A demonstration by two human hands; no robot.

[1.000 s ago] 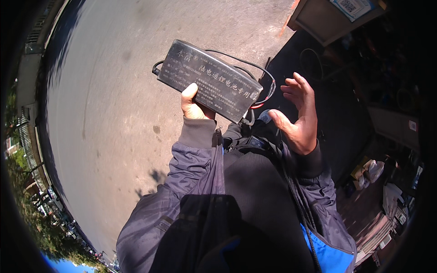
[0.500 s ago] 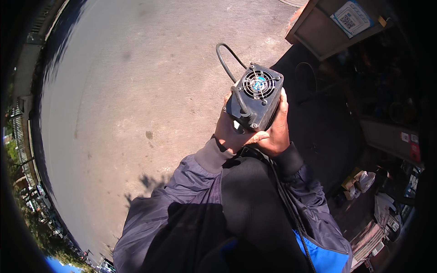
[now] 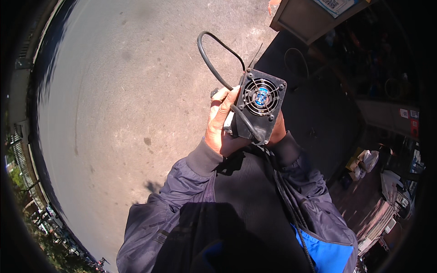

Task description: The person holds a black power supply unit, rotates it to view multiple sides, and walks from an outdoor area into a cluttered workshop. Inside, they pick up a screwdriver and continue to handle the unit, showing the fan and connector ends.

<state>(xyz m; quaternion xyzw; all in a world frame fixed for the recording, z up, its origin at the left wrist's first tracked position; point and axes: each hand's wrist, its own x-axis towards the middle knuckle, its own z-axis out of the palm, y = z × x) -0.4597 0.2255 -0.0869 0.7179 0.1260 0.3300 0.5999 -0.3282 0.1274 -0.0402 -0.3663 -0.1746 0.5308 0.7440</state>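
In front of my chest I hold a black box with a round cooling fan and wire guard on its end, which looks like a charger [image 3: 273, 114]. My left hand [image 3: 218, 122] grips its left side, thumb along the edge by the fan. My right hand [image 3: 278, 128] is closed round the right side, its fingers mostly hidden behind the box. A thick black cable [image 3: 204, 57] loops out above my left hand, and another short stretch bends across the box's lower front corner. Beside my left fingertips a small dark piece [image 3: 214, 93] shows, perhaps a plug.
Sunlit pavement [image 3: 136, 91] spreads to my left. A brown cabinet panel [image 3: 298, 20] stands at the upper right, with dark shade below it. Crumpled bags and boxes [image 3: 363, 163] lie on the right, near stacked goods. A thin cable loop [image 3: 298, 61] shows in the shade.
The box has turned so its fan end faces me more squarely, and has come slightly lower. My left hand has shifted up its side; the cable loop has swung wider to the left.
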